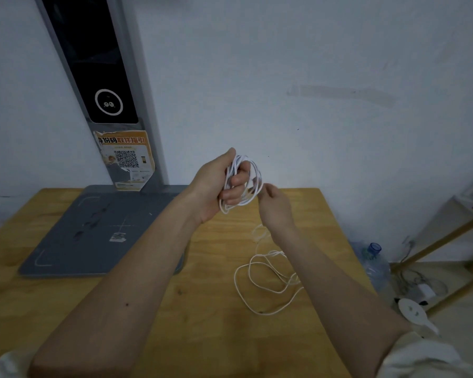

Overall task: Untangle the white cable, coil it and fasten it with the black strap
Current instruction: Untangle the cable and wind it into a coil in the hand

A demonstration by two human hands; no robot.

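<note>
Head view, centre of frame: both bare forearms reach forward over a wooden desk [153, 309].
Left hand [216, 184]: raised above the desk, just above the middle of the frame, fingers [236, 181] curled tight and clamped on a bundle of loops of the white cable [253, 181].
Coiled part: several rounds of the cable pass through the left fist and stick out to its right as an upright oval.
Right hand [275, 205]: just right of and slightly lower than the left, its fingertips pinched together at the lower right edge of the loops; whether they truly grip a strand there cannot be told, as the spot is small and blurred.
Loose part: the rest of the cable hangs down behind the right wrist and lies in slack, overlapping curves on the desk, lower right of centre, partly hidden by the right forearm.
Sleeves: pale cloth shows at both lower corners of the frame.
Left of frame: a grey flat base plate [93, 233] lies on the desk, and a grey post [145, 105] rises from its far edge to the upper left, carrying a black panel [93, 64] with a white ring on it.
Sticker [126, 159]: orange and white, with a square code, torn at the edges, stuck on the post below the panel.
Right edge: a clear water bottle [374, 263] with a blue cap stands on the floor beside the desk, near a wooden rack [448, 241].
Back: a plain pale wall [311, 64].
</note>
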